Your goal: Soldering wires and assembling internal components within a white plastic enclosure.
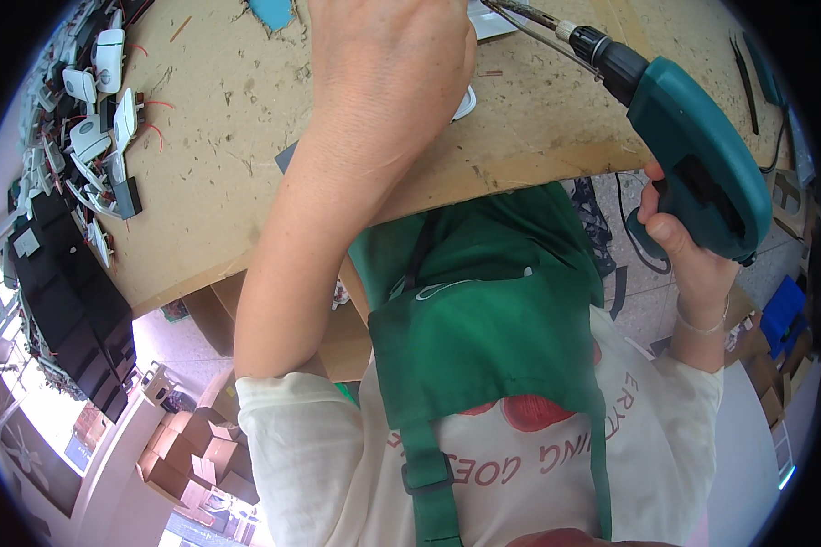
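Note:
My right hand [680, 223] is wrapped round the handle of a teal, pistol-shaped soldering gun [702, 155], one finger near its trigger. Its black collar and thin metal tip, with a slim tube alongside, reach up and left over the worktable [237, 155]. My left hand [397, 55] is over the table's middle at the top edge, back of the hand upward; its fingers are hidden or out of the picture. Part of a white rounded piece [466, 104] shows beside that wrist. A pale flat piece [494, 20] lies just under the gun's tip.
Several white plastic housings [88, 137] with red wires crowd the table's left edge, near black panels [64, 292]. Black tweezers [745, 84] lie at the right. A dark cord [631, 232] hangs below the gun. Cardboard boxes [187, 447] stand on the floor.

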Demonstrator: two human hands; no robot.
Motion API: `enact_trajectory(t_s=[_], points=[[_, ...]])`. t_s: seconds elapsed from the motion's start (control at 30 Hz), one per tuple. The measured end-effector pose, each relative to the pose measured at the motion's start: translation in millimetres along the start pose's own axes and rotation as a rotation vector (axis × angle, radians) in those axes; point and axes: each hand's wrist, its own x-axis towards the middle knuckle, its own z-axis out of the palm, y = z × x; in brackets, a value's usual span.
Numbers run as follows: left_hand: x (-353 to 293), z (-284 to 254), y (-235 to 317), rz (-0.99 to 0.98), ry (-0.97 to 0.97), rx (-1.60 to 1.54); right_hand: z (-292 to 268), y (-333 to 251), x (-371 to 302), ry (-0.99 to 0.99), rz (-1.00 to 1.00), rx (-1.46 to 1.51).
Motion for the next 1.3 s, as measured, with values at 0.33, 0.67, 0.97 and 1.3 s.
enact_trajectory(t_s=[0.33,0.67,0.97,1.3], points=[[0.0,1.7,-1.2,-0.005,0.008,-0.022,-2.7,7.2,0.4,0.012,-0.027,0.079],[-2.1,1.4,-1.6,-0.021,0.007,-0.017,3.7,1.0,6.4,-0.04,-0.082,0.11],[-2.8,2.0,-2.1,-0.027,0.005,-0.025,2.0,2.2,2.0,-0.002,-0.009,0.063],[-2.0,0.8,-2.5,-0.02,0.012,-0.007,4.4,3.3,7.2,-0.009,-0.041,0.062]])
